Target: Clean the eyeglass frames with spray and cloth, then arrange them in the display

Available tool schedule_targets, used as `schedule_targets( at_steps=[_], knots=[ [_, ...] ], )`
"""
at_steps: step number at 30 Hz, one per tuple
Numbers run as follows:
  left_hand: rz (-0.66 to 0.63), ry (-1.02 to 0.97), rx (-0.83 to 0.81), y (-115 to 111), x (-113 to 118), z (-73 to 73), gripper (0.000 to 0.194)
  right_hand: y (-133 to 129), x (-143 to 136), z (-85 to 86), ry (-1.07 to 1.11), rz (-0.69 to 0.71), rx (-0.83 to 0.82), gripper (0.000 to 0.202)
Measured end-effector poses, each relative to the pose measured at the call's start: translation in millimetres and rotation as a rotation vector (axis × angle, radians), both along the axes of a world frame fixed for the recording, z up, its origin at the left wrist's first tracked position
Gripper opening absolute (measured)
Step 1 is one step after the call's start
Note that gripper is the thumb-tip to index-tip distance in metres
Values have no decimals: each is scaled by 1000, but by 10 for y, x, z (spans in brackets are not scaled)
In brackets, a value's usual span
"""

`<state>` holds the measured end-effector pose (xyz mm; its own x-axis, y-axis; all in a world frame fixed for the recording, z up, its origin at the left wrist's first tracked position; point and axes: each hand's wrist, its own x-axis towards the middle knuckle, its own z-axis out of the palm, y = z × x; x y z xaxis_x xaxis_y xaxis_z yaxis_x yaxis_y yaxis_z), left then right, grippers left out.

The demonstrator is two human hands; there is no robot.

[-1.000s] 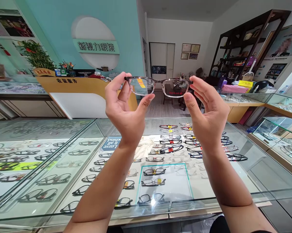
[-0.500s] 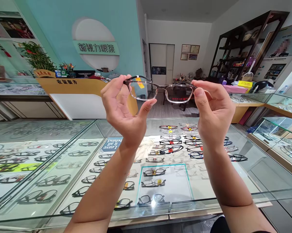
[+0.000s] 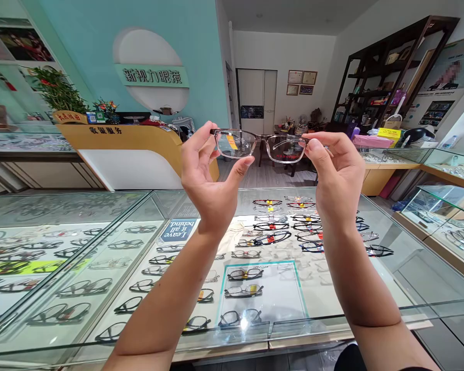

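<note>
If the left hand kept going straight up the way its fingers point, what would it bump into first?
Probably nothing nearby: the left hand already pinches the glasses, and only open air shows above its fingers, though depth is unclear.

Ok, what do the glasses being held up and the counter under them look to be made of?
The glasses: probably clear, glossy plastic with a darker top edge; the room shows through rims and lenses, and a yellow tag sits on one lens. The left hand and right hand pinch their ends. The counter: glass, judging by reflections and the rows of frames visible through its top.
</note>
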<state>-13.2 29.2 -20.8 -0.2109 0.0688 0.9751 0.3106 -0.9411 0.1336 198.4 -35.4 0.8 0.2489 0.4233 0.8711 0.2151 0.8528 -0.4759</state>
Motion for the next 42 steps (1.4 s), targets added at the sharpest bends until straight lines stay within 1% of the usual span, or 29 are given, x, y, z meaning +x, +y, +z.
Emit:
schedule_targets(
  at_steps=[3,5,11,19,23,27,29,33,38,42],
  knots=[
    [-54,0,-15,23,-5,-18,83,46,31,-6,-9,0,-32,29],
    [-63,3,-24,25,0,-20,87,64,45,-5,4,43,-60,30],
    [-25,-23,-48,-21,67,-2,83,54,57,19,15,212,-86,30],
    [-10,-22,-90,-81,120,0,83,-5,3,76,94,280,-130,25],
    [-52,-10,-88,-71,119,-13,85,-32,-30,104,127,258,-187,27],
    [-113,1,-131,-38,127,-43,88,-27,-24,101,71,195,-202,27],
    [-105,7,-128,-16,130,-55,88,-10,-12,91,31,174,-181,28],
    [-53,28,-61,6,128,-45,82,16,-6,81,19,172,-163,31],
    [-99,42,-30,-43,145,2,80,53,-5,60,54,205,-177,30],
    [-115,36,-41,-79,164,14,82,142,42,9,-1,198,-151,31]
  ],
)
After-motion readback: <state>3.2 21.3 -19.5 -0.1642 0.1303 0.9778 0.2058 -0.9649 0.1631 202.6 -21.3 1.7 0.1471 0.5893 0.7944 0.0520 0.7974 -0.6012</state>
